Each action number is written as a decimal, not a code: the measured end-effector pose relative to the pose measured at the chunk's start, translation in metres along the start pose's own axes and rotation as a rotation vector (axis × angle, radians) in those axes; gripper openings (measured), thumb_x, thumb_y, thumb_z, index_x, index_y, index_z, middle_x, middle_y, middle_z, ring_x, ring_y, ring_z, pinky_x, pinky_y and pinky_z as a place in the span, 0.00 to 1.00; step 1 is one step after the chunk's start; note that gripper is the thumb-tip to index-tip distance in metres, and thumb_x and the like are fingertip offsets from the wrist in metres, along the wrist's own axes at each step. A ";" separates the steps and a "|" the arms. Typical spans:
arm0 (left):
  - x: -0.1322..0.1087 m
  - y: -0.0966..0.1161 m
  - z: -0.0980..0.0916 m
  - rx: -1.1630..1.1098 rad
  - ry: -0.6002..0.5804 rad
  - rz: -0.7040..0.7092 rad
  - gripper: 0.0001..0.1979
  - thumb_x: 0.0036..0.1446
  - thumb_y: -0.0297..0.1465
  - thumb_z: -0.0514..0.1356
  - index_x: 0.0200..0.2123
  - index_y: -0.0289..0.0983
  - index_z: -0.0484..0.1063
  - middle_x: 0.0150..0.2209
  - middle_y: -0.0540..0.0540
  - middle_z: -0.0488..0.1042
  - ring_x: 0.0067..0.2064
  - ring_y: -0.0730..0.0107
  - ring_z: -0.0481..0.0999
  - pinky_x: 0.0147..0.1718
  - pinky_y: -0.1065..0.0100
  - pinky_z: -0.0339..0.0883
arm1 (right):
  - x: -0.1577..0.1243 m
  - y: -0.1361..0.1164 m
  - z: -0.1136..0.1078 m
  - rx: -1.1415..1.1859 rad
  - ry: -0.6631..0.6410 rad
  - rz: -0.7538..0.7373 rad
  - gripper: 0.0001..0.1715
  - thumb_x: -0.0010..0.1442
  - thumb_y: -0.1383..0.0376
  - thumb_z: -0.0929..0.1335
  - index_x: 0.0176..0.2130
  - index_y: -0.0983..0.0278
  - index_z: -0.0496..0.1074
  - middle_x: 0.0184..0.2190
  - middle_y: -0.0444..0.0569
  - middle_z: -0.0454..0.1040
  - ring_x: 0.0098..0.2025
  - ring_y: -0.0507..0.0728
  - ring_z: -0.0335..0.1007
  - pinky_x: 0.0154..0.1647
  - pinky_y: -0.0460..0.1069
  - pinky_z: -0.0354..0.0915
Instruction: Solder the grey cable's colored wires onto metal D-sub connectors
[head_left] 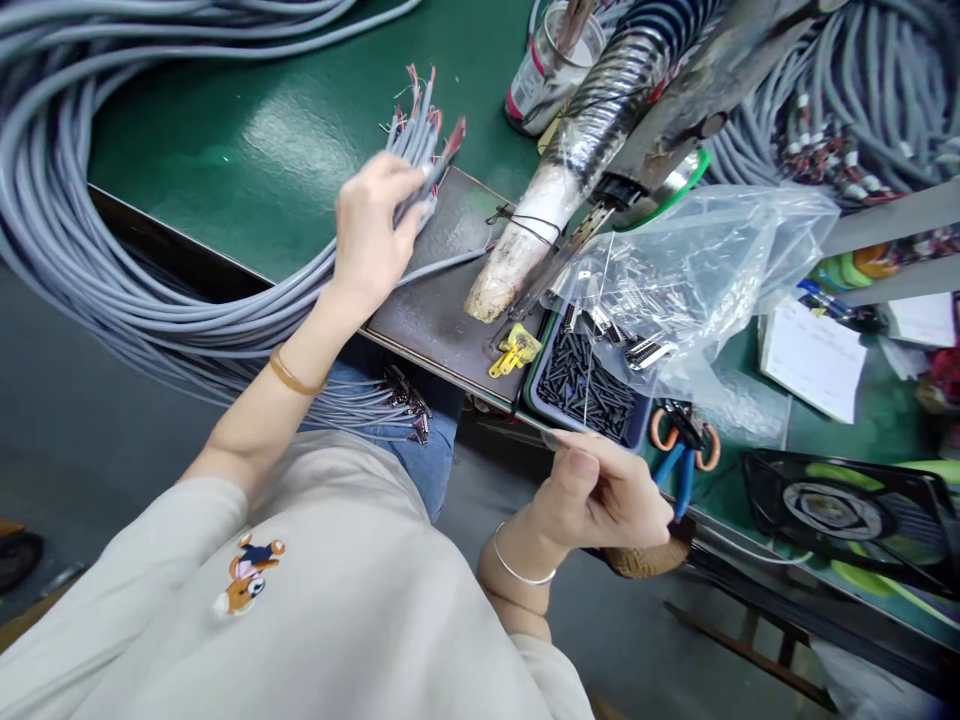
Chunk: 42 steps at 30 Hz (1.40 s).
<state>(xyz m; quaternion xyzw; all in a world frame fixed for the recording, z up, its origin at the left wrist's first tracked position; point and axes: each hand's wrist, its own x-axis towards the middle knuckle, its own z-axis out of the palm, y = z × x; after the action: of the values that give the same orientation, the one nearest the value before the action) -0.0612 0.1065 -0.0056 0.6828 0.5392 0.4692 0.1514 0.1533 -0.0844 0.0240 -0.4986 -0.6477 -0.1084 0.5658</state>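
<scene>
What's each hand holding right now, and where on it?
The left hand grips a bundle of grey cables just below their stripped ends. The right hand pinches the lower end of a thin wire between its fingers.

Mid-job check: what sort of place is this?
Most likely a cable-assembly bench in a factory workshop: large coils of grey cable, a bundle of stripped cable ends gripped in the left hand, and a tray of small black parts by the right hand.

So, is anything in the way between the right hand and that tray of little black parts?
Nothing visible at the near end: the right hand sits just by the tray. A clear plastic bag covers only its far side.
</scene>
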 end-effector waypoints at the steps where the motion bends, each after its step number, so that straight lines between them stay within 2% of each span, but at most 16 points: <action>1: 0.000 -0.002 0.003 -0.021 -0.074 -0.014 0.14 0.64 0.40 0.64 0.46 0.38 0.81 0.42 0.41 0.80 0.46 0.57 0.80 0.52 0.55 0.74 | 0.000 0.001 0.000 -0.005 -0.006 0.003 0.12 0.67 0.61 0.69 0.35 0.60 0.81 0.20 0.40 0.75 0.19 0.48 0.67 0.20 0.46 0.63; 3: -0.005 -0.010 0.009 -0.094 -0.106 -0.039 0.17 0.63 0.43 0.64 0.47 0.36 0.80 0.42 0.40 0.81 0.45 0.57 0.81 0.49 0.55 0.76 | 0.000 0.002 -0.001 -0.022 -0.014 0.017 0.13 0.68 0.60 0.69 0.34 0.60 0.81 0.20 0.40 0.75 0.18 0.49 0.66 0.20 0.47 0.63; 9: -0.022 -0.028 0.013 -0.242 0.085 -0.073 0.24 0.70 0.48 0.53 0.62 0.44 0.69 0.55 0.39 0.77 0.53 0.60 0.80 0.49 0.58 0.78 | -0.001 0.007 0.000 -0.030 -0.003 0.028 0.12 0.67 0.60 0.69 0.34 0.60 0.80 0.20 0.40 0.74 0.19 0.48 0.67 0.22 0.46 0.64; 13: -0.025 0.009 -0.006 -0.319 0.210 -0.108 0.26 0.72 0.49 0.53 0.68 0.50 0.60 0.51 0.47 0.78 0.48 0.73 0.79 0.40 0.68 0.77 | -0.004 0.009 -0.001 0.000 0.047 0.037 0.09 0.66 0.63 0.69 0.37 0.59 0.81 0.21 0.39 0.75 0.20 0.49 0.68 0.22 0.46 0.64; 16: -0.042 0.058 -0.033 -0.551 0.161 -0.101 0.18 0.68 0.41 0.63 0.58 0.47 0.73 0.31 0.54 0.77 0.28 0.80 0.73 0.22 0.73 0.66 | -0.005 0.009 -0.001 0.009 0.059 0.061 0.10 0.66 0.64 0.68 0.38 0.58 0.82 0.22 0.39 0.75 0.19 0.49 0.68 0.21 0.47 0.65; 18: -0.059 0.083 -0.051 -0.691 -0.103 -0.121 0.10 0.63 0.39 0.67 0.43 0.41 0.81 0.26 0.53 0.76 0.22 0.80 0.70 0.19 0.72 0.63 | -0.004 0.007 0.000 0.002 0.043 0.097 0.11 0.67 0.64 0.67 0.38 0.58 0.81 0.20 0.39 0.73 0.18 0.50 0.66 0.21 0.47 0.65; 20: -0.076 0.094 -0.060 -0.787 -0.536 -0.241 0.11 0.62 0.39 0.67 0.35 0.37 0.82 0.24 0.50 0.78 0.22 0.77 0.71 0.21 0.71 0.66 | -0.003 0.004 0.002 -0.012 0.018 0.134 0.12 0.67 0.63 0.67 0.37 0.58 0.81 0.19 0.39 0.71 0.18 0.50 0.65 0.20 0.47 0.64; 22: -0.090 0.093 -0.058 -0.878 -0.910 -0.450 0.15 0.62 0.41 0.66 0.33 0.33 0.80 0.21 0.49 0.77 0.19 0.79 0.67 0.17 0.73 0.61 | -0.002 0.002 0.004 -0.024 -0.005 0.152 0.13 0.68 0.62 0.67 0.36 0.58 0.81 0.20 0.40 0.72 0.18 0.49 0.64 0.20 0.47 0.62; 24: -0.100 0.086 -0.050 -0.958 -1.068 -0.656 0.19 0.60 0.44 0.66 0.34 0.31 0.79 0.20 0.49 0.75 0.16 0.82 0.60 0.14 0.76 0.53 | -0.003 0.002 0.006 -0.035 -0.018 0.155 0.12 0.68 0.62 0.67 0.35 0.58 0.81 0.21 0.40 0.73 0.18 0.48 0.63 0.19 0.46 0.61; 27: -0.106 0.077 -0.036 -0.975 -0.937 -0.773 0.21 0.56 0.46 0.69 0.31 0.31 0.76 0.19 0.51 0.72 0.16 0.85 0.57 0.14 0.77 0.49 | -0.005 0.005 0.007 -0.044 -0.041 0.169 0.12 0.68 0.63 0.68 0.35 0.59 0.81 0.22 0.40 0.74 0.18 0.48 0.63 0.19 0.46 0.60; 30: -0.101 0.076 -0.033 -0.932 -0.776 -0.691 0.20 0.55 0.46 0.70 0.30 0.33 0.76 0.19 0.51 0.73 0.16 0.84 0.58 0.14 0.76 0.52 | -0.007 0.009 0.006 -0.043 -0.067 0.172 0.12 0.67 0.63 0.68 0.34 0.59 0.80 0.21 0.39 0.74 0.18 0.47 0.64 0.19 0.45 0.59; 33: -0.088 0.081 -0.044 -0.851 -0.577 -0.480 0.18 0.60 0.46 0.66 0.36 0.36 0.80 0.21 0.50 0.75 0.15 0.83 0.60 0.13 0.74 0.54 | -0.008 0.010 0.004 -0.037 -0.076 0.181 0.13 0.67 0.62 0.68 0.34 0.61 0.80 0.21 0.40 0.74 0.18 0.47 0.65 0.20 0.44 0.60; 37: -0.050 0.086 -0.056 -0.604 -0.198 -0.125 0.15 0.68 0.45 0.60 0.43 0.43 0.81 0.31 0.52 0.79 0.20 0.82 0.70 0.14 0.75 0.58 | -0.009 0.009 0.003 -0.021 -0.071 0.196 0.13 0.67 0.63 0.68 0.33 0.61 0.80 0.21 0.40 0.74 0.18 0.48 0.66 0.19 0.45 0.60; 40: 0.000 0.066 -0.043 -0.362 0.120 0.133 0.14 0.72 0.42 0.54 0.46 0.43 0.77 0.44 0.56 0.78 0.33 0.80 0.80 0.22 0.74 0.68 | -0.009 0.007 0.004 -0.018 -0.088 0.213 0.12 0.67 0.62 0.68 0.34 0.60 0.80 0.21 0.39 0.74 0.18 0.48 0.66 0.20 0.45 0.60; 41: 0.017 0.054 -0.033 -0.243 0.200 0.237 0.22 0.74 0.46 0.46 0.40 0.41 0.74 0.39 0.55 0.76 0.34 0.78 0.81 0.23 0.74 0.69 | -0.009 0.006 0.004 -0.018 -0.093 0.205 0.12 0.67 0.62 0.68 0.34 0.60 0.80 0.21 0.39 0.74 0.18 0.48 0.66 0.20 0.45 0.60; 42: 0.031 0.041 -0.022 -0.074 0.079 0.311 0.26 0.75 0.47 0.38 0.44 0.42 0.71 0.39 0.54 0.75 0.41 0.77 0.82 0.32 0.69 0.77 | -0.009 0.005 0.004 -0.019 -0.093 0.197 0.12 0.68 0.62 0.68 0.34 0.59 0.80 0.21 0.39 0.74 0.18 0.48 0.66 0.20 0.45 0.60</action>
<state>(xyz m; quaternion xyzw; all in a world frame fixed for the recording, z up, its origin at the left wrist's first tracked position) -0.0557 0.1119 0.0498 0.7329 0.4149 0.5331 0.0807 0.1534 -0.0837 0.0126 -0.5698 -0.6200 -0.0352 0.5382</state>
